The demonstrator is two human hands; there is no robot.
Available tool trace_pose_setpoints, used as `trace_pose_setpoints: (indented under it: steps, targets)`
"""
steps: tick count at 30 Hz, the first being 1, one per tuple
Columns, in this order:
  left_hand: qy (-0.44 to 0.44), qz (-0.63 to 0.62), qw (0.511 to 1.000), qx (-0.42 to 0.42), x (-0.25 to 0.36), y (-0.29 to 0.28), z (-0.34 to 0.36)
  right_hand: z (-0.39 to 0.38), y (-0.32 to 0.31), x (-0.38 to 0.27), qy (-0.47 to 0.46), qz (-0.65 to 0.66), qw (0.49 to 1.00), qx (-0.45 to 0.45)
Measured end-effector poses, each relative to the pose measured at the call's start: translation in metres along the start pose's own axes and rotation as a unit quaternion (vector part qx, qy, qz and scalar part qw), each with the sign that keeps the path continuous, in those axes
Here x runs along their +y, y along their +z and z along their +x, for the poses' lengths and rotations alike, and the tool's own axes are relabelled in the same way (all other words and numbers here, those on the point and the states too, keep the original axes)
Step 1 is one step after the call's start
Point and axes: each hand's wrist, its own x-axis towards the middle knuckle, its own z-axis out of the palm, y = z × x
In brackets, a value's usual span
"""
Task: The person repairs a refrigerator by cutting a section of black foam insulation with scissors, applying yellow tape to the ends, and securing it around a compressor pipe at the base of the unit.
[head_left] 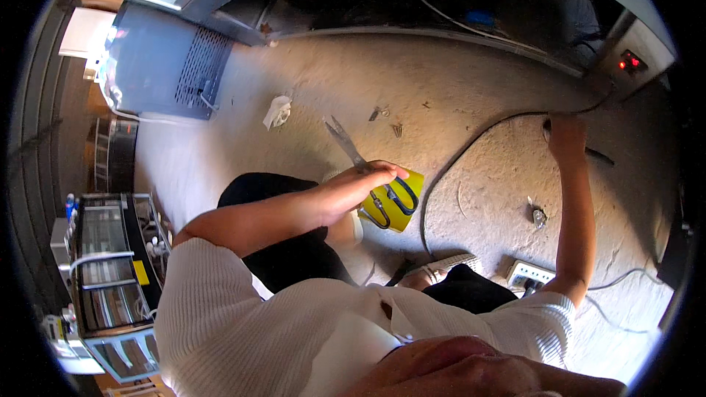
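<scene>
My left hand (366,184) grips a pair of metal scissors (349,143) with black handles, its blades pointing up and forward. A yellow sheet (403,220) sits right behind the handles, partly hidden; whether I grip it too is unclear. My right hand (565,134) is reached forward at the right, closed over something dark that I cannot make out, beside a black cable (478,136) lying along the floor. A short dark length (601,156) sticks out to the right of that hand.
A power strip (528,273) with plugged-in leads lies near my right knee. Small metal pieces (538,217) and a crumpled white scrap (278,112) are on the floor (309,73). A grey metal panel (154,59), dark cabinet (507,7) with red indicator and glass-fronted unit (103,279) surround me.
</scene>
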Motion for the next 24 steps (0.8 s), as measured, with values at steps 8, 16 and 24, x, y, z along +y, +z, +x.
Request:
trace_pose_setpoints:
  steps: [8, 16, 24]
  targets:
    - [0.049, -0.189, 0.978, -0.073, -0.005, 0.015, 0.015, -0.002, -0.158, -0.067, -0.089, 0.252, 0.96, 0.08]
    - [-0.055, -0.237, 0.96, -0.138, -0.004, 0.003, 0.038, -0.059, -0.211, -0.06, -0.019, 0.223, 0.957, 0.186]
    - [-0.036, -0.22, 0.964, -0.142, -0.009, -0.012, 0.048, -0.081, -0.232, -0.057, 0.015, 0.365, 0.904, 0.22]
